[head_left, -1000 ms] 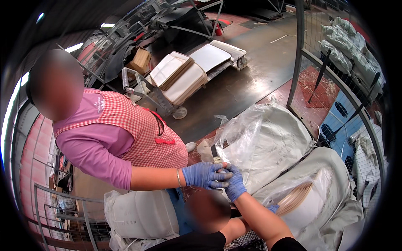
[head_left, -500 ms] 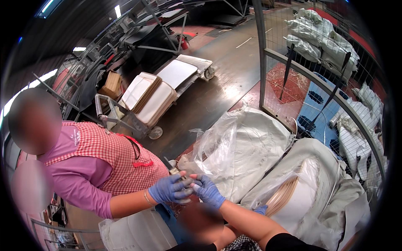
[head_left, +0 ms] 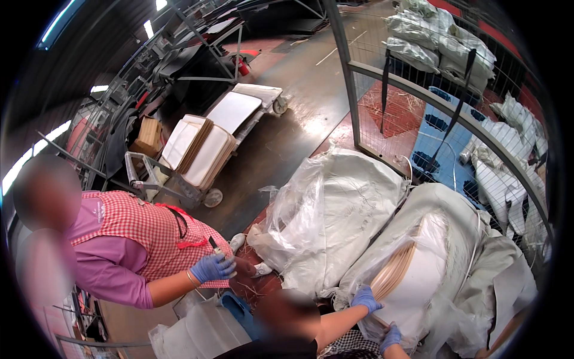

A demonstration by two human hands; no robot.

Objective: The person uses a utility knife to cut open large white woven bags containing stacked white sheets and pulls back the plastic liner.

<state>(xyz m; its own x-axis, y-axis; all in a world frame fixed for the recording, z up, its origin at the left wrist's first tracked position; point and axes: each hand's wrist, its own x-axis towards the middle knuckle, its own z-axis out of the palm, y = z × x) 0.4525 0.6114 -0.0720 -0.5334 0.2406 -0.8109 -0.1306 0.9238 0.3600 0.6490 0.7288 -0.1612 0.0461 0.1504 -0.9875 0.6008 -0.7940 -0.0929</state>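
Note:
My left hand [head_left: 366,298], in a blue glove, is closed at the lower edge of a clear plastic film [head_left: 353,279] that lines a white woven sack. Just below and to the right, my gloved right hand [head_left: 391,338] pinches the film's near edge. Between the film's folds shows a stack of thin sheets [head_left: 396,270] with brown edges and a white top face, lying in the open sack [head_left: 445,200]. To my left, a co-worker in a checked apron holds a small tool with a dark blade [head_left: 213,243] in a blue-gloved hand [head_left: 210,268].
A second white sack [head_left: 353,209] with loose plastic lies beyond my hands. A wire mesh gate [head_left: 353,107] stands behind the sacks. Farther left, a trolley [head_left: 212,197] carries stacked white boards. A blue container [head_left: 239,311] is near the co-worker.
My right hand has left the co-worker's hand and come down right to the sack's film. The co-worker's hand has drawn back left with the bladed tool. The view has shifted slightly right.

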